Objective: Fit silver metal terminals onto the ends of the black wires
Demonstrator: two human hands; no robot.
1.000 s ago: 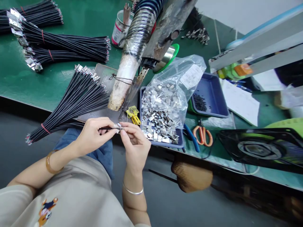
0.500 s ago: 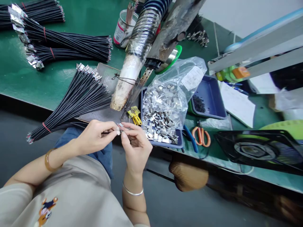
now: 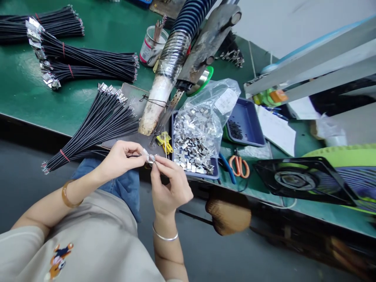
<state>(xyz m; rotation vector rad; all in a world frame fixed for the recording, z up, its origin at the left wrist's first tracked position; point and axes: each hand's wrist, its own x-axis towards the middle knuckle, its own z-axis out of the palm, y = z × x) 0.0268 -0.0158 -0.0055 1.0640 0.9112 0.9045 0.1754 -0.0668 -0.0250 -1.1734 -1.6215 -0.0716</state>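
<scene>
Close together in front of my lap, both hands pinch at one small metal connector shell (image 3: 151,158). My left hand (image 3: 125,158) is closed, thumb against fingers, on a black cable beside the shell. My right hand (image 3: 170,182) grips the shell's other side between thumb and fingertips; its exact hold is partly hidden. Just beyond them, a fan of black cables (image 3: 96,121) with metal ends lies across a grey plate (image 3: 132,94). To the right, a blue tray (image 3: 216,172) holds many loose metal shells (image 3: 194,150), partly under a clear plastic bag (image 3: 227,88).
A taped hose (image 3: 161,74) and a soldering iron (image 3: 178,96) hang above the plate. A yellow cutter (image 3: 166,141) lies beside the tray. Orange-handled scissors (image 3: 239,166), blue-handled pliers (image 3: 227,168) and a black fan (image 3: 296,180) stand at right. Bundled cables (image 3: 88,56) lie at back left.
My fingertips have shifted slightly around the shell, and the right hand has turned a little with its fingers lower. The whole view has swung slightly; the things on the table look unmoved.
</scene>
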